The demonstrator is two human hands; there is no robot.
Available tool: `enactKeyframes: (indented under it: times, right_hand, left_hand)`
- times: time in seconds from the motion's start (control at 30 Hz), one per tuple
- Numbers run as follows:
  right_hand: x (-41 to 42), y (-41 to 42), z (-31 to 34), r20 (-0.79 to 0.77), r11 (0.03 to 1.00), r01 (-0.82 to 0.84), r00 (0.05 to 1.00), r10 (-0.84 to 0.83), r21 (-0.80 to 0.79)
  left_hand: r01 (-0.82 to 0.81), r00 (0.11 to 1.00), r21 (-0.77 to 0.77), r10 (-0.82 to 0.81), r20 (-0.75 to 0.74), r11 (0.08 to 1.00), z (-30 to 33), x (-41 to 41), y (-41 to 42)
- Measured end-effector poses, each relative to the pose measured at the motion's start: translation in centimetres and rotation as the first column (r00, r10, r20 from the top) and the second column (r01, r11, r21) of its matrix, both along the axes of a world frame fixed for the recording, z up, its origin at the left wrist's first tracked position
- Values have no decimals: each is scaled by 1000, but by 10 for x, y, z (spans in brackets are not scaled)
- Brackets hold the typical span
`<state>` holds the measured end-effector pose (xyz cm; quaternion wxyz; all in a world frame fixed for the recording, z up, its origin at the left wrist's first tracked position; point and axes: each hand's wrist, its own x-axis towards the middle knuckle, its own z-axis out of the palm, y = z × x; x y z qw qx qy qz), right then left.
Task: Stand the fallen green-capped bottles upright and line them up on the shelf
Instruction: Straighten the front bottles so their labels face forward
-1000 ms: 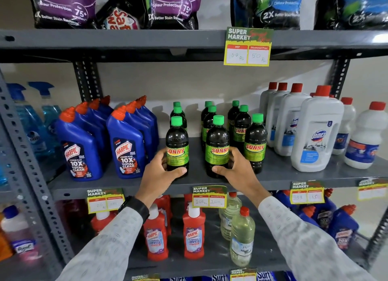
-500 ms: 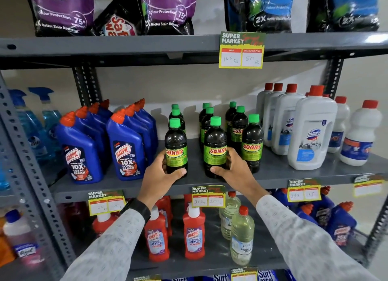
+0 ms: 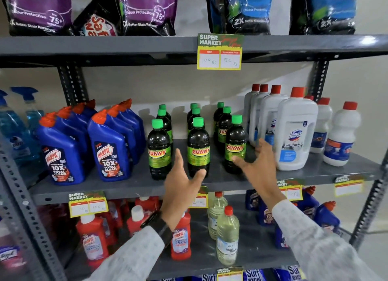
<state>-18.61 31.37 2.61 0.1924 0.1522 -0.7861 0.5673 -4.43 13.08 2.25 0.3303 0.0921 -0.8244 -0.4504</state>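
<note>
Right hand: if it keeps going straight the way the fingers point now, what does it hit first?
Probably the front right green-capped bottle. The right hand is open, fingers aimed up and left, with fingertips overlapping that bottle's label. Depth is unclear, so it may pass between it and the white Domex bottle.

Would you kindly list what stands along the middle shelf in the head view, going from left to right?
Blue spray bottles → blue Harpic bottles → green-capped Sunny bottles in three columns → large white Domex bottle → smaller white red-capped bottles.
</note>
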Motion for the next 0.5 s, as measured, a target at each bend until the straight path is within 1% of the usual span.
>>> enactKeyframes:
  times: [0.07,0.13,0.23,0.37,0.5]
  right_hand:
    - [-12,0,3,79,988,-81,994,71,131]
    - [-19,-2,4,118,971,-154,984,133,186]
    - [-24,-1,5,133,963,-197,976,174,184]
    - [-30,6,3,126,954,-228,970,206,195]
    - [-32,16,0,117,949,-252,965,233,190]
  left_hand:
    - [-22,999,26,22,25,999,-1,-16,6]
    - [-43,997,67,39,64,997,-3,-31,0]
    - [-15,994,78,6,112,997,-2,-42,-8]
    - [31,996,42,-34,81,999,-1,-46,-12]
    - [38,998,38,-40,57,999,-2,-48,-11]
